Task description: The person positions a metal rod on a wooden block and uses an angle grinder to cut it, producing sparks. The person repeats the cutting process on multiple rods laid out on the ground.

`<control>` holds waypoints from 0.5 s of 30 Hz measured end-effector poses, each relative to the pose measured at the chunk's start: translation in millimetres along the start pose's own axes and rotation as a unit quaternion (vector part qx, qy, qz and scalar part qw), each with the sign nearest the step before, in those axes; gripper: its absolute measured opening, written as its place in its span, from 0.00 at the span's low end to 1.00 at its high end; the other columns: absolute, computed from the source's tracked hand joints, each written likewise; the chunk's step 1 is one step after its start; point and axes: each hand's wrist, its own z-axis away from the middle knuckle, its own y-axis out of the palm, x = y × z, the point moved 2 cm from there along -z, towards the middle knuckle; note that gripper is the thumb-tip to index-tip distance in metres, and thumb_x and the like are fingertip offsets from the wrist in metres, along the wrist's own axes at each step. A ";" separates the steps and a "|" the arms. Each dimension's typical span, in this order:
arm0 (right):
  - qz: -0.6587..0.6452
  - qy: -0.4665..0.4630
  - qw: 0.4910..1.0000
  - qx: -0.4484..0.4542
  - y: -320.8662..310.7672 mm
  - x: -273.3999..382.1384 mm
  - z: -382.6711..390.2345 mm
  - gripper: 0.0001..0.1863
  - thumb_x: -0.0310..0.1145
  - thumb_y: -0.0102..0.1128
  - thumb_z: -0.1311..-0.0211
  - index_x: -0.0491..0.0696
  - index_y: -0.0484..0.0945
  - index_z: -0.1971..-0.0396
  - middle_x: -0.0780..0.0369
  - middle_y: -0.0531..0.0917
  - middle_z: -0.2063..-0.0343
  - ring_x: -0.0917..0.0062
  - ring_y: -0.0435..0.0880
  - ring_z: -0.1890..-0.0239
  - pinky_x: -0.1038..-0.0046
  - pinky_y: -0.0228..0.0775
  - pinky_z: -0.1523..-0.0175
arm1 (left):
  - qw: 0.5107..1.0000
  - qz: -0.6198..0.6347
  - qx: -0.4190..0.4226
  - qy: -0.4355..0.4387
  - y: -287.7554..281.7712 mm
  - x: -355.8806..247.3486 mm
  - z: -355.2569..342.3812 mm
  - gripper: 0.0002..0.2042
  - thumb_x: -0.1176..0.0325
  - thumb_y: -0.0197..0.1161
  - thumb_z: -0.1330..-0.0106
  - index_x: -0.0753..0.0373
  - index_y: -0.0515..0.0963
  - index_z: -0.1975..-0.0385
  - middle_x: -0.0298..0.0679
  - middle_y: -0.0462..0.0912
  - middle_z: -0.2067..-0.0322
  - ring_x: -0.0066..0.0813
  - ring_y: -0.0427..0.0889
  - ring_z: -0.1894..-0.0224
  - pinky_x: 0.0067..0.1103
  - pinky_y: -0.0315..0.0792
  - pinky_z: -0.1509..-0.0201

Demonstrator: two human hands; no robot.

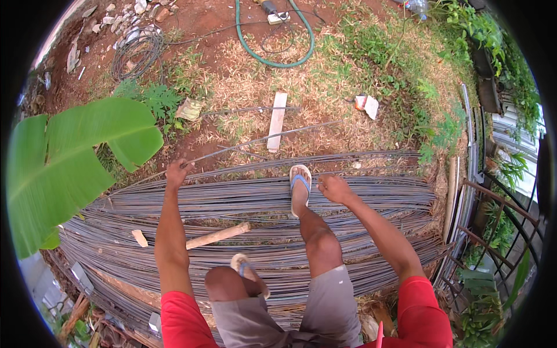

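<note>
My left hand [178,170] is closed on a thin steel rod [259,141] that slants up to the right over dry grass and a pale board [277,122]. My right hand [333,187] hovers over long bundled steel bars [377,203], fingers curled; whether anything is in them is unclear. My sandalled foot [300,192] rests on the bars between my hands. My other sandal [242,265] is lower on the pile. A wooden piece [217,236] lies across the bars.
A large banana leaf [75,162] overhangs the left. Beyond lie a green hose [313,40], coiled cable [136,55], rubble [122,20] and scraps [365,104] on soil and grass. Metal grating [505,226], long pipes [455,197] and plants line the right side.
</note>
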 end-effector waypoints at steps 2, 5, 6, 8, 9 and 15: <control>-0.010 0.011 0.998 -0.057 36.9 -32.2 -56.9 0.22 0.45 0.60 0.28 0.43 0.78 0.46 0.46 0.86 0.53 0.44 0.85 0.52 0.46 0.77 0.44 | 1.000 -0.011 -0.008 0.011 18.8 -32.7 -11.4 0.19 0.49 0.76 0.39 0.59 0.88 0.59 0.47 0.89 0.65 0.45 0.87 0.57 0.39 0.76 0.47; -0.065 0.033 0.995 -0.072 58.0 -11.0 -146.6 0.25 0.44 0.60 0.29 0.40 0.75 0.42 0.42 0.81 0.49 0.44 0.82 0.47 0.46 0.75 0.40 | 0.999 0.002 0.022 -0.041 42.3 -24.2 -23.7 0.18 0.53 0.76 0.37 0.62 0.87 0.61 0.45 0.88 0.69 0.40 0.86 0.65 0.35 0.77 0.54; -0.088 0.048 0.992 -0.071 59.4 -0.7 -172.8 0.27 0.43 0.61 0.30 0.39 0.73 0.40 0.41 0.80 0.47 0.44 0.81 0.45 0.47 0.74 0.38 | 0.998 0.010 0.031 -0.059 51.0 -28.6 -30.0 0.17 0.54 0.77 0.37 0.62 0.87 0.61 0.44 0.88 0.70 0.39 0.86 0.66 0.35 0.77 0.55; -0.030 -0.039 0.983 -0.175 76.6 -5.2 -218.5 0.30 0.42 0.63 0.31 0.40 0.70 0.36 0.42 0.75 0.42 0.45 0.75 0.38 0.48 0.69 0.33 | 0.999 -0.021 0.004 -0.041 71.2 -26.7 -48.9 0.16 0.56 0.78 0.37 0.63 0.86 0.62 0.44 0.87 0.71 0.38 0.86 0.67 0.35 0.76 0.58; 0.007 -0.081 0.969 -0.231 76.4 -12.5 -245.3 0.32 0.41 0.64 0.32 0.40 0.69 0.34 0.43 0.73 0.40 0.45 0.73 0.35 0.48 0.67 0.30 | 0.999 -0.036 -0.021 -0.016 82.8 -26.7 -62.5 0.16 0.56 0.78 0.38 0.63 0.86 0.62 0.45 0.87 0.69 0.40 0.87 0.64 0.36 0.76 0.56; 0.035 -0.129 0.927 -0.351 61.5 -3.8 -348.6 0.43 0.45 0.71 0.39 0.44 0.64 0.28 0.44 0.63 0.32 0.42 0.59 0.27 0.43 0.52 0.22 | 0.991 -0.016 -0.131 0.019 110.6 -2.7 -104.5 0.19 0.55 0.79 0.40 0.61 0.86 0.56 0.48 0.87 0.58 0.52 0.83 0.51 0.42 0.72 0.44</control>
